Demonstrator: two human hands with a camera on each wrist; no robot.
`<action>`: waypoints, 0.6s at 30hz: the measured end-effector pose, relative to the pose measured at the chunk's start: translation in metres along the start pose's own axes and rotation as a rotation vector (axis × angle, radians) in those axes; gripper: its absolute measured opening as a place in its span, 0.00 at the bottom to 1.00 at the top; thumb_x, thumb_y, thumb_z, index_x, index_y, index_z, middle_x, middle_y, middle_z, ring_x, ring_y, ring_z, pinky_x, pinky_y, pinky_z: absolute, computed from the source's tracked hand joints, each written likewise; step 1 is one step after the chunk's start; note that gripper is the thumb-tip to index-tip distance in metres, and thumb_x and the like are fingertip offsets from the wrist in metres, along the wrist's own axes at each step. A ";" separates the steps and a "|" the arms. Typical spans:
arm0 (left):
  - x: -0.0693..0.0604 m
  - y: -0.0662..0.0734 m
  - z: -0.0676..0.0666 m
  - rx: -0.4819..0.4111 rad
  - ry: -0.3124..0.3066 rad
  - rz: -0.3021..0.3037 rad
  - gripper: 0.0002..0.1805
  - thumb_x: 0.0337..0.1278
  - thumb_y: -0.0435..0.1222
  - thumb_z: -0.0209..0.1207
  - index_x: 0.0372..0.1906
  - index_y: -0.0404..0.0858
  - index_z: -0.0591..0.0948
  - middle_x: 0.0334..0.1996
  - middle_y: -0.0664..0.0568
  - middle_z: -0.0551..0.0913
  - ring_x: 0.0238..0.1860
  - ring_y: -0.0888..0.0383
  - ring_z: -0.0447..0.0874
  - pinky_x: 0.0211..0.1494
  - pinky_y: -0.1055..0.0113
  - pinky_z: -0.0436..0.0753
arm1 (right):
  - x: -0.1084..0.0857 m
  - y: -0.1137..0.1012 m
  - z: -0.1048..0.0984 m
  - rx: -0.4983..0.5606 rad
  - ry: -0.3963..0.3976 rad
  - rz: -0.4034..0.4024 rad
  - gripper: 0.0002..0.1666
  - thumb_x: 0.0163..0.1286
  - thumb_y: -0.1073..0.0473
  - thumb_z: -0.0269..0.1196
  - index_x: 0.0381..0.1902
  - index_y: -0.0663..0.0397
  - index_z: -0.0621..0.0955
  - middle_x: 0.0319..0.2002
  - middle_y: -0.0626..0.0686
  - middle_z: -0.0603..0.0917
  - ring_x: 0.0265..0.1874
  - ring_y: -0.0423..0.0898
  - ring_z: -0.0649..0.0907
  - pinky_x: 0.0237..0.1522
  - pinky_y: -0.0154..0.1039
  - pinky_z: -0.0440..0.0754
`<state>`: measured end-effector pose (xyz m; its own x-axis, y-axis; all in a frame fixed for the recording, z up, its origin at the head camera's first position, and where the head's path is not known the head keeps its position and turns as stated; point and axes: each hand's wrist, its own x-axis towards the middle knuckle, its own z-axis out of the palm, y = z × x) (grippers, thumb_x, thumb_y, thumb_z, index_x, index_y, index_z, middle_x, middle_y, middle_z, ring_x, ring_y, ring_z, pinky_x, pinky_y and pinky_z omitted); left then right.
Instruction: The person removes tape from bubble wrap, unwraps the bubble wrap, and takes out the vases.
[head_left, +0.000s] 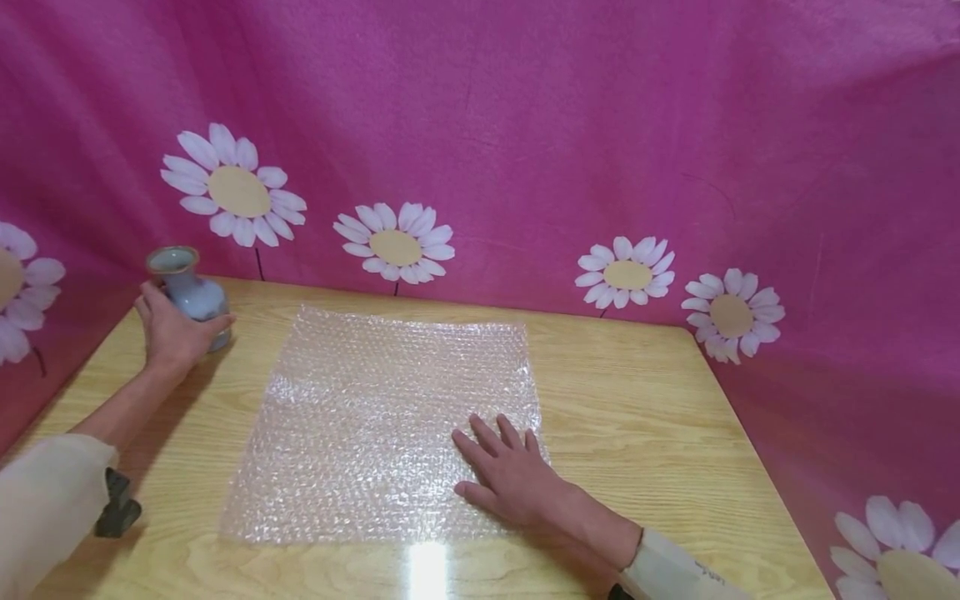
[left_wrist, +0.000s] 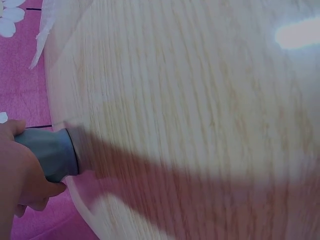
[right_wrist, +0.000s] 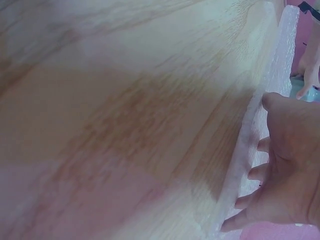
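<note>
At the back left of the table, my left hand [head_left: 172,329] grips a pale blue-grey ceramic vase [head_left: 197,298] with a flared, brown-edged rim. The left wrist view shows the fingers and thumb round the vase [left_wrist: 52,152], whose base is at the table surface; whether it touches cannot be told. A square sheet of clear bubble wrap [head_left: 375,425] lies flat in the middle. My right hand [head_left: 517,479] rests on its right side, fingers spread and straight. In the right wrist view the right hand [right_wrist: 290,165] lies along the bubble wrap [right_wrist: 280,65].
The table [head_left: 637,400] has a light wood-grain top. A magenta cloth [head_left: 510,125] printed with white daisies hangs behind it and along both sides. Close to the vase, the cloth meets the table's back left corner. A bright light reflection shows at the front.
</note>
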<state>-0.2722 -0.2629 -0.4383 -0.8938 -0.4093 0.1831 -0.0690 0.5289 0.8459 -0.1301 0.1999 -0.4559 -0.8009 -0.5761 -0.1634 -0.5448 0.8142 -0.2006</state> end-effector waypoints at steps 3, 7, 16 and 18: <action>0.000 0.001 -0.001 0.000 -0.003 0.000 0.54 0.56 0.35 0.68 0.75 0.36 0.40 0.71 0.31 0.48 0.73 0.36 0.51 0.75 0.45 0.56 | 0.000 0.000 -0.001 -0.003 -0.002 0.006 0.41 0.77 0.32 0.42 0.81 0.42 0.53 0.79 0.58 0.49 0.74 0.70 0.50 0.64 0.76 0.53; 0.000 0.002 -0.002 0.002 -0.003 0.005 0.54 0.56 0.36 0.68 0.75 0.35 0.40 0.70 0.31 0.48 0.73 0.35 0.51 0.75 0.45 0.56 | 0.001 0.000 -0.002 0.004 -0.002 0.006 0.42 0.77 0.32 0.42 0.81 0.42 0.53 0.79 0.58 0.49 0.74 0.70 0.50 0.64 0.76 0.52; -0.002 0.000 0.000 0.017 -0.009 -0.032 0.55 0.58 0.37 0.67 0.76 0.36 0.39 0.71 0.31 0.46 0.73 0.35 0.50 0.74 0.44 0.56 | 0.002 0.001 -0.001 0.005 -0.015 0.003 0.42 0.77 0.31 0.43 0.80 0.42 0.54 0.79 0.57 0.50 0.73 0.70 0.51 0.65 0.76 0.53; -0.002 0.000 0.000 0.023 -0.004 -0.030 0.55 0.57 0.38 0.68 0.76 0.36 0.40 0.71 0.31 0.46 0.73 0.35 0.50 0.74 0.43 0.57 | 0.002 0.002 -0.001 -0.001 -0.015 0.003 0.42 0.77 0.31 0.43 0.80 0.41 0.54 0.79 0.57 0.51 0.74 0.69 0.51 0.65 0.75 0.54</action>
<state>-0.2704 -0.2620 -0.4391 -0.8928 -0.4225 0.1563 -0.1057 0.5338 0.8390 -0.1328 0.2002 -0.4560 -0.7988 -0.5746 -0.1781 -0.5427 0.8161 -0.1987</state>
